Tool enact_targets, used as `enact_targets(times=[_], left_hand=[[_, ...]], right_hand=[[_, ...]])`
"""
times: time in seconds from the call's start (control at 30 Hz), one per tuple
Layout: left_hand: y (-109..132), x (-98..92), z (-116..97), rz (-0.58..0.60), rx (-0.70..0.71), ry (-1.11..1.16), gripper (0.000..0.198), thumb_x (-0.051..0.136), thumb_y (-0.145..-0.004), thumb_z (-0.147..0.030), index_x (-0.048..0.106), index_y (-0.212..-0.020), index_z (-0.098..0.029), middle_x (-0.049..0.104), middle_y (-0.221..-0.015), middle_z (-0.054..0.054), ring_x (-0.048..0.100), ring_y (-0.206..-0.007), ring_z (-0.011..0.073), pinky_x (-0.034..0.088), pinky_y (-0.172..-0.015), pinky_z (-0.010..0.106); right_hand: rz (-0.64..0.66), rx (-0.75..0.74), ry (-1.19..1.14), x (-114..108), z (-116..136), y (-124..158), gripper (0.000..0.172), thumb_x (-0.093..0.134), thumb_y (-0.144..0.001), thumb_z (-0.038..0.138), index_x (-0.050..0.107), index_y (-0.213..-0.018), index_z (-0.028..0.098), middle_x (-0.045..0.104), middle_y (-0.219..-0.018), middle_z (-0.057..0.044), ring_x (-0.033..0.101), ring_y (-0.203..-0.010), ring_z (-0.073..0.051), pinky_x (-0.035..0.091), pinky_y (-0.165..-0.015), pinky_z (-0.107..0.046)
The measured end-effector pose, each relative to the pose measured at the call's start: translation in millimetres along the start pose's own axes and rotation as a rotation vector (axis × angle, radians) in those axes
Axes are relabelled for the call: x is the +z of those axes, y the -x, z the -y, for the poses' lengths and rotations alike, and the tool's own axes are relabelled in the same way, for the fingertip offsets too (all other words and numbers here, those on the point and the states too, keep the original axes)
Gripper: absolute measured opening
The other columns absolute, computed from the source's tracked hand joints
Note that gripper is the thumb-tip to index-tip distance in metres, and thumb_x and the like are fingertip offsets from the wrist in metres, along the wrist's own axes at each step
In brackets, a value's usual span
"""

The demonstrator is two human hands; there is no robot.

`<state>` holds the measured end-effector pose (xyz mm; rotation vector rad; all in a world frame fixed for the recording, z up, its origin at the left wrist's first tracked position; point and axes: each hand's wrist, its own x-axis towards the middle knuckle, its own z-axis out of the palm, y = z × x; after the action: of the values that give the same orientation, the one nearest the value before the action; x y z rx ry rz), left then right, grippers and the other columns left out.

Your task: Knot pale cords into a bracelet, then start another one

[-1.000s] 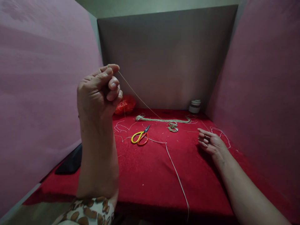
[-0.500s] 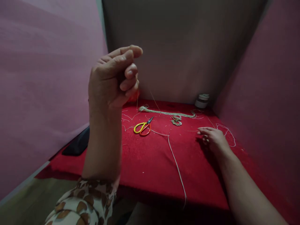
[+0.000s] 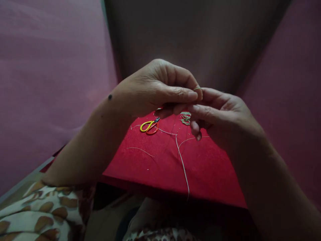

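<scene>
My left hand [image 3: 165,85] and my right hand [image 3: 220,108] meet above the red cloth, fingertips touching or nearly so. A thin pale thread [image 3: 198,88] shows at the left thumb and forefinger, which pinch it. My right thumb and fingers are closed around the same spot; how much of the thread they grip is partly hidden. Below the hands, scissors [image 3: 149,127] with one yellow and one red handle lie on the cloth. A small coiled bundle of greenish cord [image 3: 185,118] lies behind my right fingers.
The red cloth [image 3: 160,182] covers the table. Long pale cords [image 3: 182,160] run across it toward the front edge, and a short loose strand [image 3: 140,149] lies to the left. A pink wall [image 3: 55,67] stands on the left, another pink wall [image 3: 286,87] on the right.
My left hand has come down and to the right from its raised position. My right hand has risen from the cloth to meet it. The view has shifted a little.
</scene>
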<state>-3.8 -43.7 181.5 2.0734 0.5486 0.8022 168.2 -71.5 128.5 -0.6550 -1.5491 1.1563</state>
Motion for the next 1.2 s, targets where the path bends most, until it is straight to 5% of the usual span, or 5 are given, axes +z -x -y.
enact_targets(times=[0.17,0.6,0.8,1.07,1.2], left_hand=[[6,2.5,-6,-0.15,-0.015,-0.057,0.007,0.063,-0.076,-0.016,0.07,-0.077,-0.015,0.052,-0.048,0.001,0.042,-0.036,0.0065,0.027,-0.03,0.016],[-2,13.4,10,-0.115,-0.085,0.199,0.001,0.067,-0.068,-0.009,0.067,-0.068,-0.01,0.049,-0.047,0.001,0.044,-0.032,0.0068,0.028,-0.03,0.016],[-1,11.6,2,-0.107,-0.023,0.032,0.006,0.064,-0.075,-0.011,0.068,-0.073,-0.008,0.052,-0.047,0.003,0.043,-0.033,0.0073,0.028,-0.029,0.017],[-13,3.4,-29,-0.247,0.055,-0.065,0.01,0.059,-0.076,-0.002,0.063,-0.067,-0.004,0.053,-0.045,-0.001,0.042,-0.029,0.005,0.024,-0.025,0.011],[-26,1.5,-41,-0.187,0.034,-0.099,0.01,0.058,-0.075,0.001,0.061,-0.066,-0.001,0.05,-0.039,-0.003,0.039,-0.026,0.0028,0.024,-0.027,0.009]], right_hand=[[-0.013,0.014,0.232,-10,25,-5,0.018,0.066,-0.078,0.022,0.062,-0.063,0.012,0.05,-0.047,0.002,0.043,-0.035,-0.005,0.033,-0.029,-0.015],[-0.107,-0.016,0.304,-21,49,5,0.013,0.062,-0.081,0.017,0.062,-0.069,0.012,0.049,-0.049,0.002,0.043,-0.036,-0.004,0.031,-0.032,-0.016],[-0.185,-0.069,0.356,-21,57,2,0.013,0.065,-0.078,0.019,0.064,-0.065,0.016,0.046,-0.045,0.002,0.044,-0.034,-0.007,0.028,-0.029,-0.019],[-0.209,0.023,0.183,-36,14,-1,0.009,0.066,-0.076,0.017,0.065,-0.067,0.015,0.04,-0.042,0.004,0.035,-0.032,-0.004,0.021,-0.028,-0.016],[-0.178,0.053,0.044,-42,-7,-6,0.009,0.067,-0.075,0.021,0.065,-0.07,0.015,0.04,-0.045,0.005,0.035,-0.033,-0.003,0.021,-0.029,-0.016]])
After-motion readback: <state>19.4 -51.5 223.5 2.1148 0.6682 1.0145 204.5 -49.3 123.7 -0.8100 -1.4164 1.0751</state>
